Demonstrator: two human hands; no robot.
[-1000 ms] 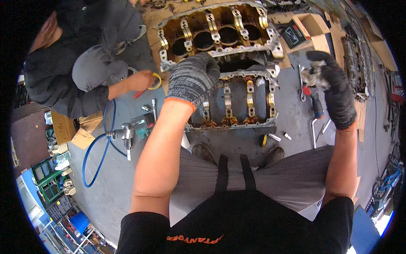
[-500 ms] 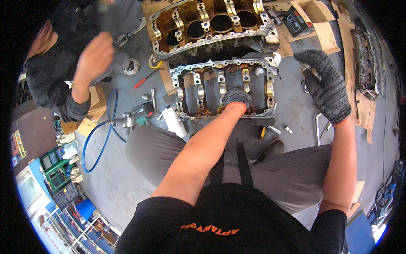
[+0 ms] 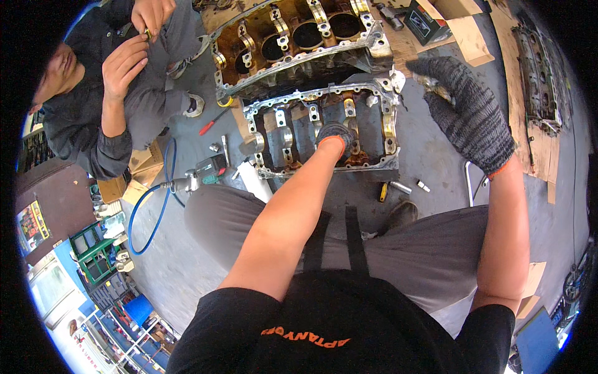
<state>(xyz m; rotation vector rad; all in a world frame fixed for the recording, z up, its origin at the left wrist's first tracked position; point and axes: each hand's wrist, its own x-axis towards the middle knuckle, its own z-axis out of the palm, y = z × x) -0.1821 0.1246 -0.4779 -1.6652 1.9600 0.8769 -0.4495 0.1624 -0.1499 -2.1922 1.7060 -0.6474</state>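
A: Where is the crankcase bedplate (image 3: 314, 113) sitting?

B: I'm seeing it lying on the floor (image 3: 156, 280), just on the near side of the engine block (image 3: 293, 67), its bearing ribs spanning the open frame.

A: And the left hand (image 3: 336, 133)?

B: I'm holding it, gloved, down over a middle rib. The wrist is hiding its fingers, so I cannot tell whether they are grasping anything.

A: The right hand (image 3: 467, 112)?

B: I'm holding that one raised right of the bedplate, its gloved fingers curving around a pale scrap (image 3: 438, 88) that they are partly covering.

A: Further out?

B: A yellow-handled tool (image 3: 383, 192) is lying by the bedplate's near edge, a red-handled screwdriver (image 3: 207, 127) to its left. A hammer (image 3: 390, 17) is resting near a cardboard box (image 3: 425, 28). A co-worker's bare hands (image 3: 126, 64) are meeting at the upper left.
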